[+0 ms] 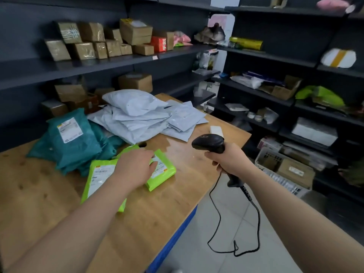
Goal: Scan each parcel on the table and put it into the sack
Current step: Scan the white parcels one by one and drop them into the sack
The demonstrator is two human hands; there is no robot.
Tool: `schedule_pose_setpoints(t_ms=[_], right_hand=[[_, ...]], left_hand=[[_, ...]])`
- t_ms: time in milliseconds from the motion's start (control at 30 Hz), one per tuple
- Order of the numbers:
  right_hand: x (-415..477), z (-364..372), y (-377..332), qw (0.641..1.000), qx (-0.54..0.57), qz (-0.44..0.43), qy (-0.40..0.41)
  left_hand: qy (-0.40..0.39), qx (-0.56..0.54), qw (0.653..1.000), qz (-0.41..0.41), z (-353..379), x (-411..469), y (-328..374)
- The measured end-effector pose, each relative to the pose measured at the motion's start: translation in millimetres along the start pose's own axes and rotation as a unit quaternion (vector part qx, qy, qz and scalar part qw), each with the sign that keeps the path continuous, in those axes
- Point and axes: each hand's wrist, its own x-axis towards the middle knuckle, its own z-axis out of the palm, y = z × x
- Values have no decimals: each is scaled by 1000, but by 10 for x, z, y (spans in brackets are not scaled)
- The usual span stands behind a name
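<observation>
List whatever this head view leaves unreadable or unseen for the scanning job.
- Sack: nowhere in the head view, outside the frame.
- Green parcel label: print too small and blurred, partly covered by the left hand.
- Left hand's grip: fingertips blur against the parcel, so the hold is unclear.
- Scanner window: faces away; the right hand covers the trigger.

1. Illumination: moderate and diffuse; the source lies outside the frame. The dark shelving [98, 66] reads dim.
2. Glare: pale sheen on the table top [177, 152].
3. Shadows: soft, faint beneath the left hand [136, 166].
4. Distortion: shelf lines bow toward the edges.
5. Focus: corners soft, centre sharper.
</observation>
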Motion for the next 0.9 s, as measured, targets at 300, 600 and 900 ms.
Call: schedule_pose_setpoints(t_ms=[300,600,900], right_hand=[[1920,-530,130,999,-36,0,6],[3572,-651,444,999,-17,-7,-33],[4852,-593,870,990,-15,-13,-137]], left_hand=[[-21,-11,999,-33,473,1870,217],[-75,-40,993,-80,1218,3192,467],[-185,3,970,-155,2174,3864,634]])
